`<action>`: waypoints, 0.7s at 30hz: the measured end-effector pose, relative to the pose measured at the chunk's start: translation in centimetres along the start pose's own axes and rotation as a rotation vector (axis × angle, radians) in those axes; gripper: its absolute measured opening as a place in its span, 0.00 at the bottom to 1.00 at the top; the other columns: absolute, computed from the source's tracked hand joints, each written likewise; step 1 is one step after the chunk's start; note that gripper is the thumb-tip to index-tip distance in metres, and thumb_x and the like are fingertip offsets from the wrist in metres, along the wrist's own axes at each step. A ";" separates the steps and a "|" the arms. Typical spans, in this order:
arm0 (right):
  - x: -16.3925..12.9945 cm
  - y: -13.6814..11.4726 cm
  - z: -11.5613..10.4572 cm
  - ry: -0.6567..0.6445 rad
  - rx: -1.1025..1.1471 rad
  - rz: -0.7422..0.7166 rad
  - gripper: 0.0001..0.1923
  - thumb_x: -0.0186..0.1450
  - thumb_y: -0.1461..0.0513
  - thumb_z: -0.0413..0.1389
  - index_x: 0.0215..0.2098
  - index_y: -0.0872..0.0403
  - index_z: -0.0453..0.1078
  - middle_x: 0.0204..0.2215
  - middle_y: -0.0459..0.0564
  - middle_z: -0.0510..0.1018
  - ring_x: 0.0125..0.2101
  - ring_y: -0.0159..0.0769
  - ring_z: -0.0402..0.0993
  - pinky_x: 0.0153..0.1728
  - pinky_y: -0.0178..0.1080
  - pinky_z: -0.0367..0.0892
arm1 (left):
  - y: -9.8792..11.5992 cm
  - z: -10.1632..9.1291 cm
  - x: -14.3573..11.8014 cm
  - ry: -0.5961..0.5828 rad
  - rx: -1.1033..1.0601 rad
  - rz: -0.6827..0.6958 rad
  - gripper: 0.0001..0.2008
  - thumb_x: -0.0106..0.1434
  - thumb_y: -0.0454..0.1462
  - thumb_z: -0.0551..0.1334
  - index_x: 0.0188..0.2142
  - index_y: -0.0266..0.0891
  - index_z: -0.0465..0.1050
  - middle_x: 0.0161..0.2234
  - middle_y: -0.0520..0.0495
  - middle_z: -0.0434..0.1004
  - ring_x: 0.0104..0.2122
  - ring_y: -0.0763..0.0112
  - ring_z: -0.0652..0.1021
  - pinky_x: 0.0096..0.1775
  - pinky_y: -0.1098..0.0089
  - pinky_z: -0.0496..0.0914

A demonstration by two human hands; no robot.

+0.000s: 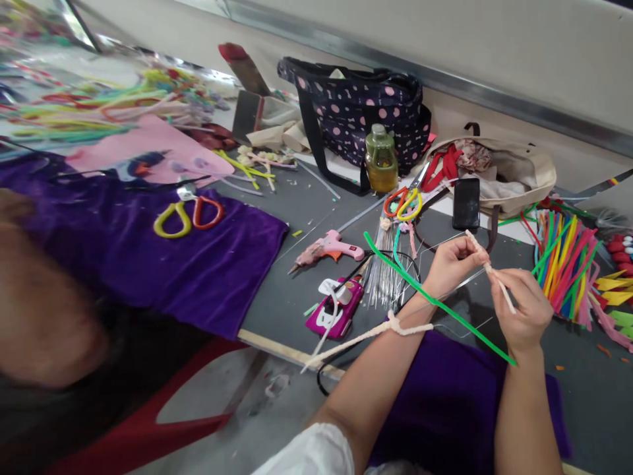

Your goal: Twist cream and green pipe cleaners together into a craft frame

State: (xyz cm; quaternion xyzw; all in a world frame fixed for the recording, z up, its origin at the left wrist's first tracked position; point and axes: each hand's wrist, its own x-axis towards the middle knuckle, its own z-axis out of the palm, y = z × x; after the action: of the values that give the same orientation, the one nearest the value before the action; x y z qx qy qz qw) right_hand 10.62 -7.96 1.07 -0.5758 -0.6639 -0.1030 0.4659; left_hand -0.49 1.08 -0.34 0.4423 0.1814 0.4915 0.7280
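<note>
Between my hands is a cream pipe cleaner [478, 248], its upper part twisted or doubled. Thumb and fingers of my left hand [452, 260] pinch it near the upper end. Lower down, my right hand [521, 307] is closed on the same piece, and one end sticks out below the fingers. A long green pipe cleaner [445, 307] runs slantwise across my left forearm towards my right wrist. Another cream pipe cleaner [346, 343], knotted in the middle, also crosses that forearm. Thin wires show around my hands; what they join to is unclear.
A pink glue gun [329, 249], a magenta power strip [336, 309], a bundle of wires [390, 267] and scissors [408, 201] lie to the left. Behind are a phone [465, 203], a bottle [381, 161] and bags. Coloured pipe cleaners [566, 264] lie right. Another person's blurred arm [44, 297] is at left.
</note>
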 end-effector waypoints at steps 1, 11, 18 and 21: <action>0.1 -0.2 0.0 0.006 0.023 0.037 0.05 0.64 0.64 0.57 0.36 0.49 0.74 0.30 0.49 0.77 0.31 0.37 0.74 0.35 0.39 0.70 | 0.0 0.0 0.0 -0.003 -0.021 -0.006 0.16 0.49 0.45 0.71 0.27 0.33 0.72 0.25 0.49 0.72 0.26 0.76 0.71 0.33 0.72 0.65; 0.4 -0.4 0.5 -0.007 0.112 0.208 0.05 0.65 0.60 0.56 0.33 0.52 0.72 0.29 0.49 0.75 0.31 0.36 0.72 0.34 0.39 0.68 | -0.2 0.3 0.1 0.017 -0.003 0.006 0.17 0.47 0.44 0.72 0.24 0.34 0.71 0.25 0.50 0.72 0.26 0.77 0.71 0.32 0.73 0.65; -0.2 0.8 0.4 0.018 -0.032 -0.025 0.06 0.64 0.65 0.55 0.36 0.50 0.74 0.30 0.49 0.77 0.32 0.37 0.74 0.36 0.40 0.69 | -0.3 0.3 0.1 0.008 -0.013 -0.033 0.17 0.47 0.45 0.72 0.24 0.33 0.71 0.24 0.50 0.72 0.25 0.77 0.70 0.32 0.73 0.65; -0.6 1.3 0.2 -0.014 -0.089 -0.107 0.07 0.63 0.64 0.56 0.38 0.49 0.74 0.31 0.50 0.78 0.33 0.38 0.74 0.37 0.41 0.69 | -0.3 0.2 0.0 -0.021 -0.065 -0.086 0.18 0.46 0.45 0.72 0.24 0.33 0.71 0.24 0.50 0.72 0.25 0.77 0.71 0.32 0.73 0.65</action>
State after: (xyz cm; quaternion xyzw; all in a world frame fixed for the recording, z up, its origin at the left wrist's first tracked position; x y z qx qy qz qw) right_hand 11.54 -7.77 0.01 -0.5603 -0.6916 -0.1530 0.4293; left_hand -0.13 0.95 -0.47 0.4151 0.1764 0.4607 0.7644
